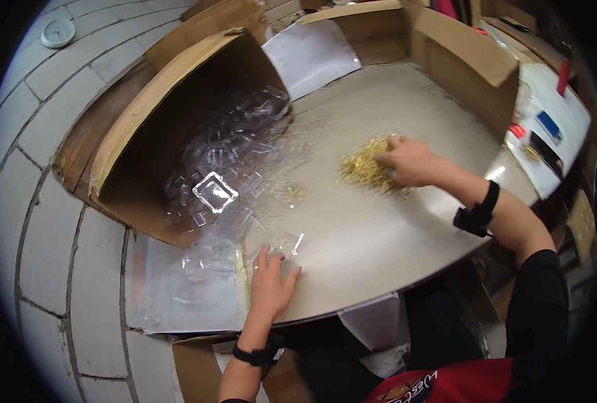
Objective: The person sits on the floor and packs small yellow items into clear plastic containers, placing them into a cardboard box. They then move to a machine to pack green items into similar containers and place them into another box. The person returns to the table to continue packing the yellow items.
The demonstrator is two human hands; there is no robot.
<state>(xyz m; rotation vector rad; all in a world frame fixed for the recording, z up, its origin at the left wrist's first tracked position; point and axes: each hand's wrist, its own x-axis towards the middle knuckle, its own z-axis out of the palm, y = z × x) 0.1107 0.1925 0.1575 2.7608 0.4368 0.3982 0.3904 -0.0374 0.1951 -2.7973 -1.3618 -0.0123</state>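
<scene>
My left hand (270, 285) rests low over the near left of the table, its fingers spread. Just beyond its fingertips lies a small clear plastic piece (291, 246); whether they touch it I cannot tell. My right hand (412, 161) is at the right side of a pile of tiny gold-coloured pieces (362, 168), its fingers bent down into them. The fingertips are partly hidden, so what they pinch does not show. To the left, a heap of clear plastic pieces (228, 144) spills from a tipped cardboard box, with a shiny square clear piece (215, 193) near its front.
The cardboard box (134, 127) lies open toward the table (359, 252). Cardboard walls (469, 74) and a white sheet (312, 57) stand along the back. At right, a white board (570, 141) carries a dark phone-like object (546, 153). A plastic-covered sheet (184, 295) lies at left.
</scene>
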